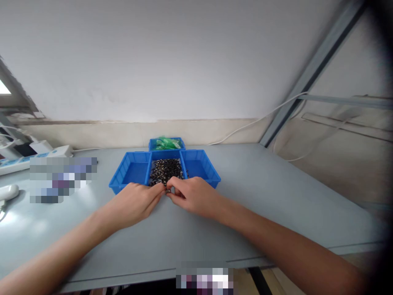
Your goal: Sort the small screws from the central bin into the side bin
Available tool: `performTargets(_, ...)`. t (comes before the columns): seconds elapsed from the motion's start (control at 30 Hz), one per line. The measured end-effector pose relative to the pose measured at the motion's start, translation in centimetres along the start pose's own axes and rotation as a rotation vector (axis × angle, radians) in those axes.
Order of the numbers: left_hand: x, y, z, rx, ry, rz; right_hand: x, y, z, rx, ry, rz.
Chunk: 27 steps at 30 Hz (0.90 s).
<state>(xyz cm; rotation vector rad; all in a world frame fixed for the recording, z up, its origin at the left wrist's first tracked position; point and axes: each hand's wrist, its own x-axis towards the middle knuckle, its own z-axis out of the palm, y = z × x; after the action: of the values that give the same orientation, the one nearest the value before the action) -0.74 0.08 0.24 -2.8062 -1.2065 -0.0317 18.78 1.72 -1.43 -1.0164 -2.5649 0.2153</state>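
Note:
My left hand (136,202) and my right hand (192,196) meet fingertip to fingertip on the grey table, just in front of the middle blue tray (166,156). Both pinch a small dark metal part (168,191) between them; it is too small to name. The middle tray is filled with several small dark parts (166,169). A blue tray on the left (129,162) and a blue tray on the right (204,165) look bare inside. Behind them a fourth blue tray (152,142) holds green pieces (167,143).
The grey table (264,192) runs to a wall at the back. At the left lie a white power strip (49,153) and a white object (8,191). A white cable (267,114) trails along the wall beside a grey metal frame (310,78) at the right.

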Motion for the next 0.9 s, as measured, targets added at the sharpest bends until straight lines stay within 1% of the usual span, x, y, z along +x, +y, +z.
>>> performTargets(0.1, 0.09, 0.04, 0.0, -0.05, 0.01, -0.012, -0.02, 0.0, -0.03, 0.01, 0.0, 0.002)
performTargets(0.23, 0.22, 0.17, -0.01, -0.168, 0.017, -0.069, -0.03, 0.03, -0.01, 0.02, 0.006, 0.012)
performTargets(0.3, 0.22, 0.19, -0.02, -0.193, 0.012, -0.084, -0.01, 0.02, -0.03, 0.017, 0.005, 0.015)
performTargets(0.57, 0.06, -0.04, -0.15, -0.125, 0.046, -0.054, 0.1, -0.09, -0.23, -0.05, -0.008, 0.009)
performTargets(0.73, 0.06, 0.01, -0.29, -0.108, 0.056, -0.035, 0.07, -0.25, -0.43, -0.006, -0.029, 0.015)
performTargets(0.9, 0.08, 0.0, -0.03, -0.099, 0.059, 0.019, 0.11, -0.7, -0.9, 0.033, -0.026, 0.036)
